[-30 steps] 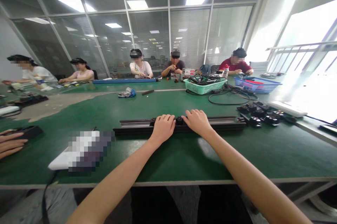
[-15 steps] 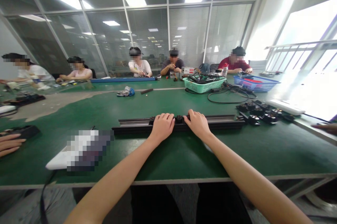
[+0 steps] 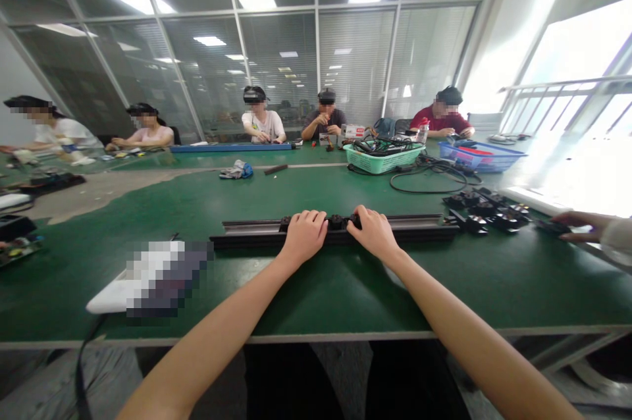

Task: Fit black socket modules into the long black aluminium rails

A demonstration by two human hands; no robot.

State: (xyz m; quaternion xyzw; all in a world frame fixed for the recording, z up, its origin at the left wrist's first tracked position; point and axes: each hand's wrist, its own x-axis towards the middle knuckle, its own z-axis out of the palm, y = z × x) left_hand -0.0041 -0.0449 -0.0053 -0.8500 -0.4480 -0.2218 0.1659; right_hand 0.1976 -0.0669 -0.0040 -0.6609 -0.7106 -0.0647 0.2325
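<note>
A long black metal rail [image 3: 415,233] with a pale inner channel lies crosswise on the green table in front of me. Small black modules sit along its middle, one of them [image 3: 337,222] showing between my hands. My left hand [image 3: 305,234] curls over the rail with its fingers round a black module [image 3: 285,224], mostly hidden under them. Just to the right, my right hand [image 3: 371,229] has thumb and fingers closed on another black module [image 3: 354,219] at the rail. What lies beneath both palms is hidden.
Several black modules [image 3: 486,208] lie beyond the rail's right end, where a co-worker's hand [image 3: 577,226] touches a dark piece. A white device [image 3: 111,291], partly pixelated, lies front left. Farther back stand a green basket [image 3: 382,160] of cables and a blue basket [image 3: 481,155]. Several people sit opposite.
A co-worker's hand has reached farther in from the right. Another hand at the left edge has gone, and a circuit board shows there. My hands have hardly moved.
</note>
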